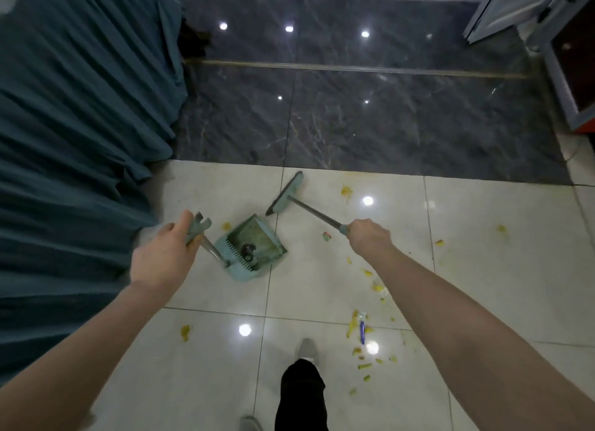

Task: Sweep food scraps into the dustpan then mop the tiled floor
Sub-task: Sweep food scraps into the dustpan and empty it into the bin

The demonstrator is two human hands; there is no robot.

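Both hands are busy: the left hand (161, 253) grips the dustpan handle (198, 229), the right hand (367, 237) is closed round the broom handle (314, 213). Between them sits the dustpan (254, 247), the broom head (286, 192) just beyond it. Most food scraps (362, 327) lie below the right hand, near the foot (306, 348); stepping there could smear them, and a hard sweep might scatter them past the pan.
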